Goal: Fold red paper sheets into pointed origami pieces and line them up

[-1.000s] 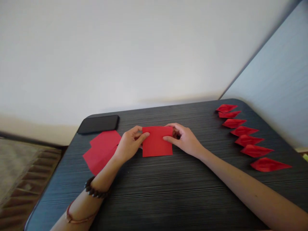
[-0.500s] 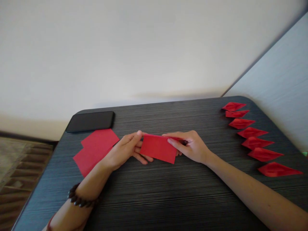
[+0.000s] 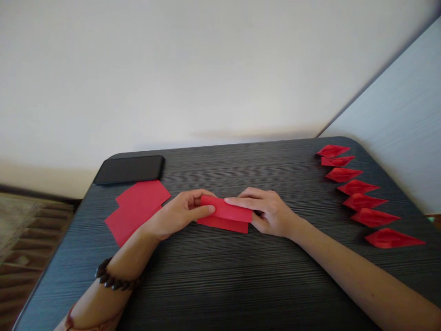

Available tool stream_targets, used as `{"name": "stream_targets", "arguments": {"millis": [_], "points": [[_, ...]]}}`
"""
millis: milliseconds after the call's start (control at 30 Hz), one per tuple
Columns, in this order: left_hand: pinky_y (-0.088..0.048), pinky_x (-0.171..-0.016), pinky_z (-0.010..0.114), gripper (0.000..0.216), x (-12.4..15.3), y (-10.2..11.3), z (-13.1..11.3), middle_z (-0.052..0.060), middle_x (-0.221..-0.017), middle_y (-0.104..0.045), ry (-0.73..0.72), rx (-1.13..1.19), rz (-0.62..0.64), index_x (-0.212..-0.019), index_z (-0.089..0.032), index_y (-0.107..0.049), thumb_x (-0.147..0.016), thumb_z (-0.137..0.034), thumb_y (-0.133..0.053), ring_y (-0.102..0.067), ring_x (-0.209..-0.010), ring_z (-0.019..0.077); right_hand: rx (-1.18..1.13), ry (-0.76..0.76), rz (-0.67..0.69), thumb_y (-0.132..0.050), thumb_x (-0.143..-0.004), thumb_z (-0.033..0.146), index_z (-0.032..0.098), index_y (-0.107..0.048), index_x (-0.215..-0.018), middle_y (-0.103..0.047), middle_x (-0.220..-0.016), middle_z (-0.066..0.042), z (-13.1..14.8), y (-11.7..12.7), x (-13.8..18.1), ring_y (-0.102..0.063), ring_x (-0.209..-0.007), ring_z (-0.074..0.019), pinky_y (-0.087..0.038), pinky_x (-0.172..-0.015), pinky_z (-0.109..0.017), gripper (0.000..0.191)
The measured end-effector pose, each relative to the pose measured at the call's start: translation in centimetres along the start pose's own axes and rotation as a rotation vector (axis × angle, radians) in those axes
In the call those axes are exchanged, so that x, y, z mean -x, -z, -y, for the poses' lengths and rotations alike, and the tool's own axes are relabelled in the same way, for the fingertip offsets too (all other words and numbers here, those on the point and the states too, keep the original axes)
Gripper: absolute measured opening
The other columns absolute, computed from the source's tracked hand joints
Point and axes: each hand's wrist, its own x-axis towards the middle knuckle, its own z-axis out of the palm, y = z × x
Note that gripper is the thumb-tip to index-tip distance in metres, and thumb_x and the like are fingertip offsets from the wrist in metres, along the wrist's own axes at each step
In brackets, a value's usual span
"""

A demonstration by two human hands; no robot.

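Note:
A folded sheet of red paper (image 3: 227,212) is held between both hands over the middle of the table. Its upper flap lies over a lower layer, whose edge shows beneath. My left hand (image 3: 184,209) grips the paper's left end, thumb on top and fingers behind. At the right end, my right hand (image 3: 268,209) is closed on it, with the index finger laid along the upper fold and the thumb at the side edge. Just left of my left hand lie flat red paper sheets (image 3: 132,214), overlapping and partly covered by the forearm.
Several folded red paper boats (image 3: 358,187) stand in a row along the right side of the dark table (image 3: 220,285). A black phone (image 3: 129,169) lies at the back left. A white wall (image 3: 220,69) rises behind the table.
The paper's upper part has been bent over toward me, making a flap over the lower layer. My right index finger has moved on top, and my left thumb now presses the paper's front.

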Motion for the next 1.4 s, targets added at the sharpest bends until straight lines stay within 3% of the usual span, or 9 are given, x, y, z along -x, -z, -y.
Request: {"name": "stream_targets", "arguments": {"millis": [133, 200, 300, 400, 633, 967, 1400], "points": [[-0.055, -0.074, 0.031, 0.035, -0.3, 0.0, 0.8, 0.002, -0.092, -0.067, -0.028, 0.094, -0.033, -0.106, -0.018, -0.058, -0.075, -0.030, -0.069, -0.064, -0.080, 0.0159, -0.269, 0.024, 0.050, -0.036, -0.091, 0.052, 0.024, -0.045, -0.135, -0.060, -0.121, -0.008, 0.4, 0.7, -0.1, -0.059, -0.102, -0.0212, -0.046, -0.085, -0.034, 0.053], [-0.057, -0.073, 0.033, 0.037, -0.3, -0.2, 1.1, 0.001, -0.089, -0.066, -0.029, 0.135, -0.058, -0.105, -0.018, -0.057, -0.074, -0.030, -0.071, -0.064, -0.079, 0.0159, -0.361, -0.061, -0.004, -0.026, -0.092, 0.056, 0.022, -0.049, -0.130, -0.063, -0.116, -0.008, 0.3, 0.8, -0.2, -0.061, -0.098, -0.0205, -0.046, -0.083, -0.034, 0.056], [-0.058, -0.075, 0.033, 0.036, -0.4, -0.4, 1.2, -0.001, -0.087, -0.063, -0.039, 0.154, -0.093, -0.103, -0.018, -0.057, -0.072, -0.029, -0.073, -0.063, -0.078, 0.0142, -0.336, -0.276, -0.085, -0.040, -0.092, 0.048, 0.021, -0.058, -0.115, -0.068, -0.082, -0.002, 0.1, 0.4, -0.4, -0.059, -0.064, -0.0127, -0.045, -0.061, -0.025, 0.039], [-0.057, -0.075, 0.032, 0.034, -0.3, -0.5, 1.1, -0.001, -0.089, -0.064, -0.047, 0.133, -0.116, -0.102, -0.018, -0.058, -0.074, -0.033, -0.071, -0.063, -0.077, 0.0144, -0.262, -0.327, -0.107, -0.053, -0.088, 0.037, 0.021, -0.062, -0.105, -0.062, -0.066, 0.003, 0.1, 0.0, -0.5, -0.051, -0.051, -0.0085, -0.039, -0.051, -0.021, 0.025], [-0.053, -0.069, 0.027, 0.039, -0.3, -0.6, 1.2, 0.004, -0.090, -0.068, -0.056, 0.089, -0.156, -0.104, -0.016, -0.062, -0.084, -0.049, -0.055, -0.064, -0.078, 0.0168, -0.224, -0.300, -0.151, -0.056, -0.085, 0.032, 0.020, -0.063, -0.102, -0.062, -0.065, 0.003, 0.0, -0.2, -0.5, -0.053, -0.053, -0.0084, -0.041, -0.053, -0.021, 0.022], [-0.044, -0.056, 0.017, 0.033, -0.5, -0.7, 1.4, -0.001, -0.076, -0.068, -0.055, 0.083, -0.184, -0.104, -0.018, -0.063, -0.080, -0.040, -0.064, -0.058, -0.061, 0.0087, -0.237, -0.286, -0.114, -0.059, -0.084, 0.036, 0.018, -0.062, -0.104, -0.066, -0.076, 0.001, 0.5, -0.1, -0.8, -0.047, -0.049, -0.0066, -0.037, -0.049, -0.020, 0.028], [-0.047, -0.058, 0.019, 0.032, -0.4, -0.7, 1.3, 0.001, -0.077, -0.072, -0.024, 0.126, -0.164, -0.102, -0.018, -0.063, -0.077, -0.036, -0.069, -0.063, -0.061, 0.0110, -0.211, -0.248, -0.140, -0.062, -0.083, 0.028, 0.019, -0.064, -0.098, -0.067, -0.078, 0.002, 0.2, -0.4, -0.7, -0.049, -0.053, -0.0061, -0.039, -0.052, -0.019, 0.018]]}}
